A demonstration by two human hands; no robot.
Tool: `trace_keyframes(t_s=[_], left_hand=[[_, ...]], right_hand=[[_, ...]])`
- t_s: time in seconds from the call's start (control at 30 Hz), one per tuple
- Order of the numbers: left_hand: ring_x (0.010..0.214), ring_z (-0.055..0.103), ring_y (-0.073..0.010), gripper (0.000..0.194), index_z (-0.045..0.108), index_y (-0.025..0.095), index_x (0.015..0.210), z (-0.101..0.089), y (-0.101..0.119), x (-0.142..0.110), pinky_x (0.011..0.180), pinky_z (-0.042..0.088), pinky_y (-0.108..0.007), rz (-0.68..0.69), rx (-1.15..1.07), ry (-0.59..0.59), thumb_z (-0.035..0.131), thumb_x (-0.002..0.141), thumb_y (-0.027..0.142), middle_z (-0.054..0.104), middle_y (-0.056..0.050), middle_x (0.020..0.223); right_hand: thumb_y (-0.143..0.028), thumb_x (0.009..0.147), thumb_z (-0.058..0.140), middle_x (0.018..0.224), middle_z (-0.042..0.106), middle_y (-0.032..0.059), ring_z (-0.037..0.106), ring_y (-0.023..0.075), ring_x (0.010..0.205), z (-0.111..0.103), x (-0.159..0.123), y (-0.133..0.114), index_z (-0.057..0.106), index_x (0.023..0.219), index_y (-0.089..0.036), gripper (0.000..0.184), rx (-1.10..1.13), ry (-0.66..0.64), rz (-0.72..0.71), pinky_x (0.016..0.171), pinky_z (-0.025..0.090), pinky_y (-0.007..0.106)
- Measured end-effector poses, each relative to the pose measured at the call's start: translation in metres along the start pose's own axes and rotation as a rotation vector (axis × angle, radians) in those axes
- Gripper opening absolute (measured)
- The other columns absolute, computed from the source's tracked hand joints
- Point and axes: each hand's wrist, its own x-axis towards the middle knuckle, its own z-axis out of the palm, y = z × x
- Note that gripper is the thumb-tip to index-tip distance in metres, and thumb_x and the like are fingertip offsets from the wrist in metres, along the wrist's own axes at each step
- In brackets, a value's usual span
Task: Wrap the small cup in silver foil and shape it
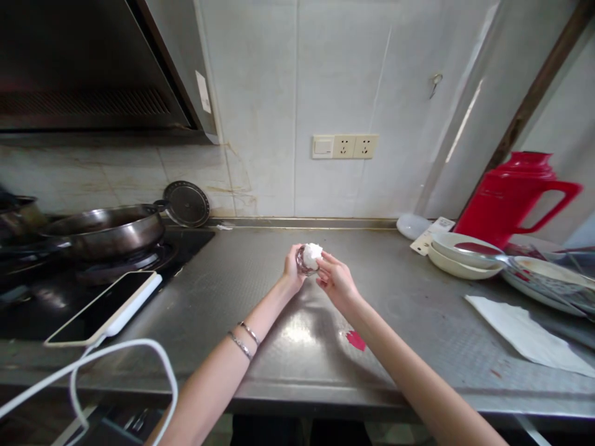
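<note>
A small, round, brownish, shiny cup (302,262) with a soft-looking, lumpy white ball (312,254) at its top is just below the middle of the frame, held up over a flat grey metal counter (404,316). The left hand (292,269) curls its fingers around the left side of the cup and has hold of it. The right hand (338,282) comes in from the right, with its fingers bent and a little apart. Its fingertips are at the right side of the white ball, but I cannot tell if they pinch it or only touch it. Two thin silver bracelets (240,345) go around the left arm. A little bright red scrap (356,340) lies on the counter beside the right arm, low in the frame. At the lower left, a phone with a black screen and white edges (103,308) lies partly on a flat black stove (53,300), next to a loopy white cord (155,348). A wide, round silver pan (109,234) sits on the stove at the left. At the right side, a big red jug with a handle (506,201) stands behind two pale, round stacked bowls (460,267), and a flat white paper sheet (525,331) lies in front of them.
</note>
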Motion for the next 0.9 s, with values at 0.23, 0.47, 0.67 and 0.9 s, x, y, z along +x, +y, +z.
trace_keyframes(t_s=[0.23, 0.47, 0.67, 0.9], left_hand=[[0.065, 0.065, -0.0263, 0.037, 0.059, 0.016, 0.082, -0.009, 0.014, 0.004, 0.060, 0.052, -0.042, -0.278, -0.076, -0.031, 0.043, 0.083, 0.050, 0.066, -0.011, 0.070], [0.078, 0.068, -0.0314, 0.038, 0.061, 0.010, 0.095, -0.021, 0.021, 0.007, 0.058, 0.053, -0.038, -0.379, -0.108, -0.263, 0.046, 0.083, 0.043, 0.070, -0.019, 0.087], [0.068, 0.069, -0.0278, 0.043, 0.063, 0.010, 0.095, -0.023, 0.021, 0.013, 0.043, 0.044, -0.027, -0.409, -0.015, -0.357, 0.043, 0.086, 0.046, 0.070, -0.015, 0.076], [0.051, 0.065, -0.0256, 0.047, 0.065, 0.011, 0.087, -0.027, 0.014, 0.017, 0.031, 0.035, -0.023, -0.480, 0.170, -0.551, 0.038, 0.083, 0.051, 0.070, -0.018, 0.072]], right_hand=[[-0.052, 0.068, 0.065, 0.073, 0.066, 0.0016, 0.058, 0.0118, 0.054, -0.031, 0.038, -0.024, 0.065, 0.095, -0.015, 0.046, -0.456, 0.072, -0.457, 0.046, 0.042, 0.022], [-0.047, 0.085, 0.052, 0.086, 0.073, 0.0085, 0.063, 0.0219, 0.079, -0.054, 0.062, -0.016, 0.072, 0.089, -0.019, 0.034, -0.941, 0.088, -0.807, 0.072, 0.049, 0.033], [-0.020, 0.093, 0.048, 0.111, 0.070, 0.0058, 0.051, 0.0239, 0.105, -0.038, 0.048, -0.044, 0.068, 0.108, -0.023, 0.025, -1.535, -0.457, -1.345, 0.085, 0.042, 0.037], [-0.019, 0.093, 0.053, 0.101, 0.070, 0.0074, 0.051, 0.0207, 0.104, -0.012, 0.051, -0.069, 0.066, 0.093, -0.017, 0.014, -2.054, -1.140, -1.515, 0.077, 0.035, 0.033]])
